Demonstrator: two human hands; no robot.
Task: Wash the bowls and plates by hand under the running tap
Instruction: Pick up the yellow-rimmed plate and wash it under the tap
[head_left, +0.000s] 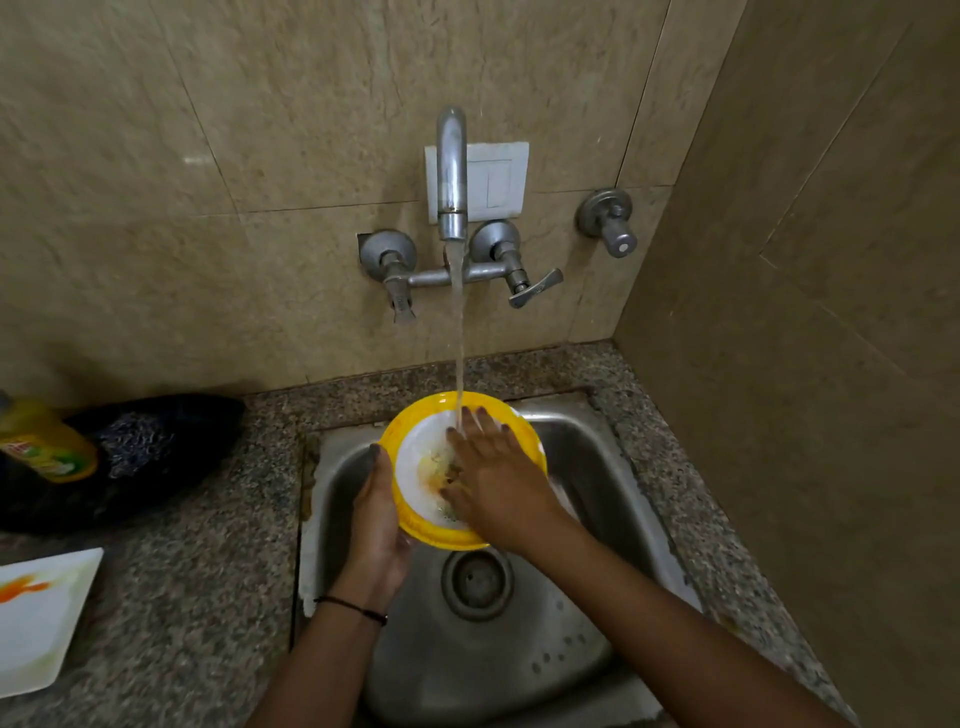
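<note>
The bowl (415, 525), wet under the tap (451, 171), likely handles light, stiff and slippery, so the rim is the safest hold. The left hand (376, 519) grasps its near-left rim over the sink (597, 467); the right hand (493, 478) lies flat, fingers straight, rubbing inside. It is yellow outside, white within, smeared with food.

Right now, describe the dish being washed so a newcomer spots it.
Find the steel sink below the running wall tap. Over it, the left hand holds a round dish while the right hand lies flat inside. Only it has a bright yellow rim; the plate on the left counter is square and white.
</note>
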